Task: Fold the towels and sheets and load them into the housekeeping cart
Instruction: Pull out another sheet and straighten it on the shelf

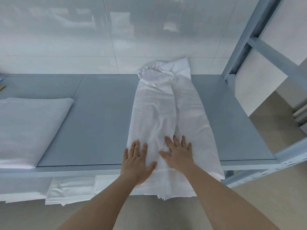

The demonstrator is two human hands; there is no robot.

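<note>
Grey smooth shelf [103,122] | long rumpled white sheet [159,113] | 2 hands, left hand [135,161], right hand [178,155], flat, apart, pressing it

Pretty bright overall, soft and even light with a cool bluish cast, no hard shadows anywhere. The glossy white wall tiles [66,30] throw back smeary reflections and pale glare patches, strongest near the top. The white sheet [162,117] is close to blown out, so its creases only show as faint grey lines; same for the folded stack [28,128] on the left. Only soft, thin shadows sit under the left hand [136,161] and right hand [179,155]. Wide-angle warping is obvious: the metal frame [245,35] leans and bows at the right edge. Everything's a bit soft, compression mush especially in the corners.
</note>
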